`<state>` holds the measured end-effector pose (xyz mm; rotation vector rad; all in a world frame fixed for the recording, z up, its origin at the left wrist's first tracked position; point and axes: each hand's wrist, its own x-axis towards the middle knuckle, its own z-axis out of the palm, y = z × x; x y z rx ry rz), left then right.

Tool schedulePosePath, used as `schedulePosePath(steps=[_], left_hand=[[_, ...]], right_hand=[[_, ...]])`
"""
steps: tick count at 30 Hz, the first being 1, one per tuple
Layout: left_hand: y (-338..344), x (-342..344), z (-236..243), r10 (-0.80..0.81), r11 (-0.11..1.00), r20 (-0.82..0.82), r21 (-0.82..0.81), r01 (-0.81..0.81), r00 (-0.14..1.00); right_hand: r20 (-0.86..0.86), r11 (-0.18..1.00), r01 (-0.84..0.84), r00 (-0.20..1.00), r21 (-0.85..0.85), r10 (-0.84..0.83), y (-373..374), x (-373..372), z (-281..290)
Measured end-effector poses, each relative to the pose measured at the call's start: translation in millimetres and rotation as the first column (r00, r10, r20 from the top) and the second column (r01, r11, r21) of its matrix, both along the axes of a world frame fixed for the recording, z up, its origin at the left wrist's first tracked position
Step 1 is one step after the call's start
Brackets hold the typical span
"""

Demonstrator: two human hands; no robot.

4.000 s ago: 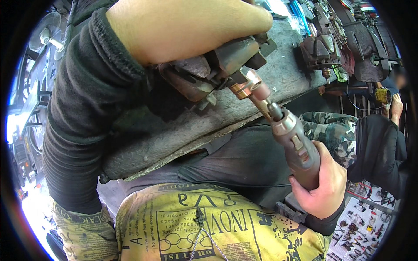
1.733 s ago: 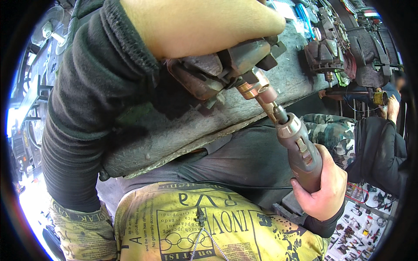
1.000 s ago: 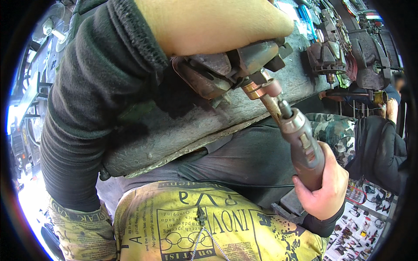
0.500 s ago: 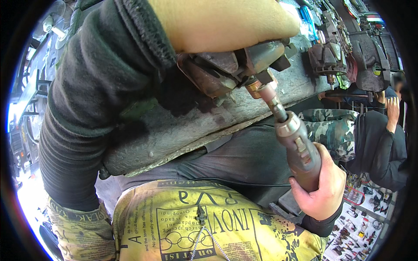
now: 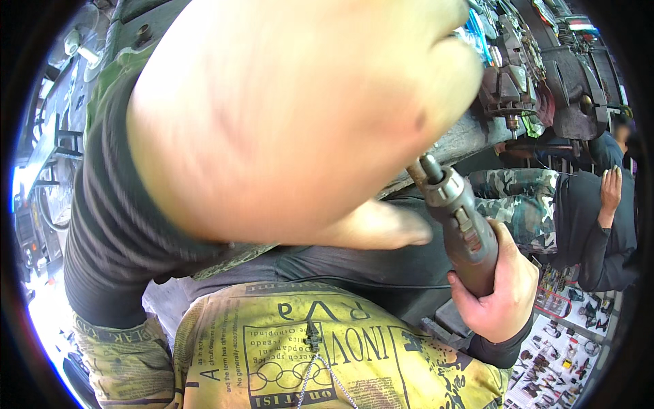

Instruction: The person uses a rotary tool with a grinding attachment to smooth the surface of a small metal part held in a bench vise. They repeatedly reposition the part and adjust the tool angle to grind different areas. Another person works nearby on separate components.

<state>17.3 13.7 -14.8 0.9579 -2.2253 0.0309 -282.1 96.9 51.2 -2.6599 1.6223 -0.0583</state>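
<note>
The left forearm (image 5: 286,116) has swung up close to the camera and now hides the rusty metal part that showed half a second ago, so the left fingers' grip cannot be told. The right hand (image 5: 497,286) keeps its fingers wrapped round the die grinder (image 5: 460,221), whose tip still points up under the forearm at the counter (image 5: 456,140) edge.

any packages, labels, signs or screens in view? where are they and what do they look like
No screens, signs or packages can be made out.
Printed shirt: bottom centre, on the person's chest; yellow cloth with black lettering and ring shapes.
Nothing readable as a label on the grinder, a dark grey cylinder gripped in the right hand.
Left forearm: blurred, covers most of the bench.
</note>
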Motion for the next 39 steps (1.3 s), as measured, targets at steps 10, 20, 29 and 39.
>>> schedulePosePath(steps=[10,20,29,39], left_hand=[[7.6,-25.5,-24.8,0.033,0.997,0.052,-0.074,-0.029,0.998],[1.3,-30.0,-19.8,0.026,0.997,0.046,-0.071,-0.023,0.999],[-5.3,-29.5,-18.9,0.029,0.998,0.044,-0.060,-0.026,0.999],[8.3,-38.4,-33.6,0.045,0.994,0.061,-0.102,-0.038,0.997]], right_hand=[[0.000,0.976,-0.143,0.989,-0.165,0.145,-4.3,-16.3,-24.2],[-0.004,0.983,-0.151,0.988,-0.103,0.151,-5.2,-14.0,-14.5],[-0.031,0.992,-0.115,0.993,-0.054,0.113,-11.1,-9.5,-2.9],[-0.076,0.977,-0.166,0.985,-0.133,0.157,-4.3,-22.9,-28.5]])
